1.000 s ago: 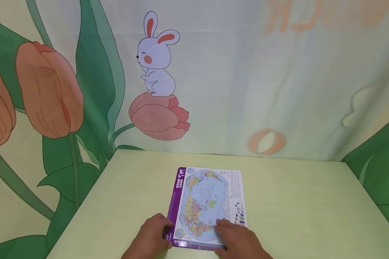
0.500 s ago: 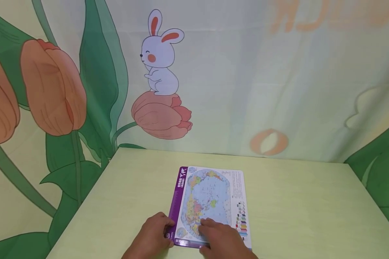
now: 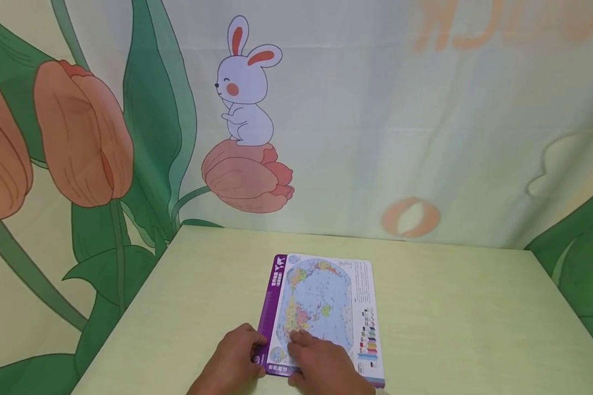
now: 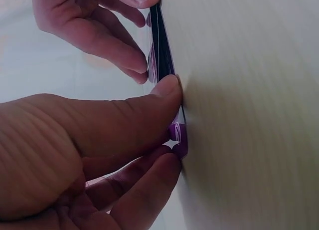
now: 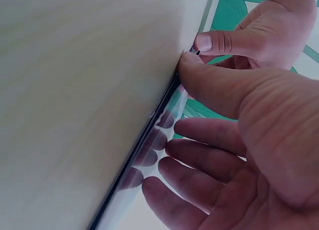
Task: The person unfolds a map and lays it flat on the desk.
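Observation:
A flat world map board [image 3: 321, 296] with a purple strip down its left side lies on the table, turned sideways. My left hand [image 3: 233, 351] holds its near left corner, thumb at the near edge and fingers at the left side. Across the lower part of the map rests my right hand [image 3: 323, 362], its fingers loosely extended. In the right wrist view, the right hand [image 5: 234, 140] has its thumb at the board edge [image 5: 134, 157] and fingertips at the glossy face. A dark gap between thin layers shows along the board edge [image 4: 160, 45] in the left wrist view.
The pale yellow table [image 3: 454, 312] extends to both sides of the board. Behind it hangs a backdrop cloth [image 3: 336, 109] printed with tulips and a white rabbit.
My right hand has slid left along the near end of the map, uncovering the coloured legend at the lower right. The left hand keeps its place at the corner.

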`<state>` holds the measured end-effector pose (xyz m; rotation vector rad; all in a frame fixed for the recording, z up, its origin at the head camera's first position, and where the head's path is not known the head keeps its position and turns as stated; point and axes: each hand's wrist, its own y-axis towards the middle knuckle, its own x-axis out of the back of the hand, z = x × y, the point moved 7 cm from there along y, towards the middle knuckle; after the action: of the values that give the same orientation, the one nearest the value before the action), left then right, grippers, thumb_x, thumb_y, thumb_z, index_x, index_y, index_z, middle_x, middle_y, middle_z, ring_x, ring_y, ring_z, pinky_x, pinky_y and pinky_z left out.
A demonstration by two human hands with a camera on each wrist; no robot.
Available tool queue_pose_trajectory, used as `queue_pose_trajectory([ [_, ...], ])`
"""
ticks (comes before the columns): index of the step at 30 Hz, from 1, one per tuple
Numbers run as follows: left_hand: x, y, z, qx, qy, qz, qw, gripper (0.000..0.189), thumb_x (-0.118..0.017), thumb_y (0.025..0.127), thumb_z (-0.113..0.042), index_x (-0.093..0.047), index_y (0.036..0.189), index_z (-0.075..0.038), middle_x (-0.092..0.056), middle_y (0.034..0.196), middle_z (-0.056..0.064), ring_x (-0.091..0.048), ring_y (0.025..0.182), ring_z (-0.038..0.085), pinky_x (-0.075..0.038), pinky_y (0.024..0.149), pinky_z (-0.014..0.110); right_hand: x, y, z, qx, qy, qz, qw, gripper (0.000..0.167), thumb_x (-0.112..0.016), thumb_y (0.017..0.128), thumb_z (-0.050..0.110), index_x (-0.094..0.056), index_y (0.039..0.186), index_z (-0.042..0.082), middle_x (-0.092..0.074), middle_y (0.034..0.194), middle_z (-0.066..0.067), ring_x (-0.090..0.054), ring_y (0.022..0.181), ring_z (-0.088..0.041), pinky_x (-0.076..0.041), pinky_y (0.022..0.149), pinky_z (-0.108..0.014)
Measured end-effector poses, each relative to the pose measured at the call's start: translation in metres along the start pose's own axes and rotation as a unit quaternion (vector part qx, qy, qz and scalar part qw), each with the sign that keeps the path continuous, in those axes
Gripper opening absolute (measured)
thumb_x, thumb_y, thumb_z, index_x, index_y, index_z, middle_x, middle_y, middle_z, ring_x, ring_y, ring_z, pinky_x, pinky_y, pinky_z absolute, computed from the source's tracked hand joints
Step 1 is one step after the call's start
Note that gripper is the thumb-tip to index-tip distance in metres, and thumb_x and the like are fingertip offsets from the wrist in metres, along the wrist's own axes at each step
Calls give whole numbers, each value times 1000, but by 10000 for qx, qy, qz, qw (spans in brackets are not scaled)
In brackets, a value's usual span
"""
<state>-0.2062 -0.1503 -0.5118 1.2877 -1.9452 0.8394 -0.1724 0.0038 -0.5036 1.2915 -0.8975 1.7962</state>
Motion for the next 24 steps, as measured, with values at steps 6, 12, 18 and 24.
queue_pose_trajectory([
  [6, -2, 2, 2, 258, 48, 147, 9995, 41, -95, 75, -8, -78, 112, -2, -59, 96, 1, -54, 86, 17, -55, 88, 41, -2, -1, 3, 146, -297, -4, 9995, 50, -78, 94, 43, -69, 136, 17, -62, 152, 1, -62, 137, -23, -60, 99, -41],
  [12, -4, 5, -1, 139, 355, 206, 9991, 37, -95, 74, -8, -79, 107, 0, -56, 91, 1, -52, 83, 16, -54, 85, 41, -8, 1, 4, 156, -471, 277, 9984, 51, -73, 99, 44, -66, 140, 16, -60, 154, -1, -58, 142, -23, -59, 102, -41],
  [18, -5, 7, -3, 219, 505, 366, 9978, 35, -95, 74, -7, -79, 104, -1, -54, 89, 2, -51, 81, 18, -52, 80, 37, -7, -1, 6, 331, -651, 298, 9969, 47, -68, 102, 43, -63, 141, 16, -60, 154, -1, -57, 143, -23, -60, 101, -40],
  [24, -2, 7, -7, -116, 704, 223, 9972, 33, -96, 73, -8, -79, 99, -1, -55, 87, 0, -50, 78, 15, -52, 77, 36, -1, -14, 10, 789, -1086, -132, 9909, 70, -63, 97, 65, -61, 141, 11, -62, 151, -5, -60, 140, -27, -61, 97, -35],
])
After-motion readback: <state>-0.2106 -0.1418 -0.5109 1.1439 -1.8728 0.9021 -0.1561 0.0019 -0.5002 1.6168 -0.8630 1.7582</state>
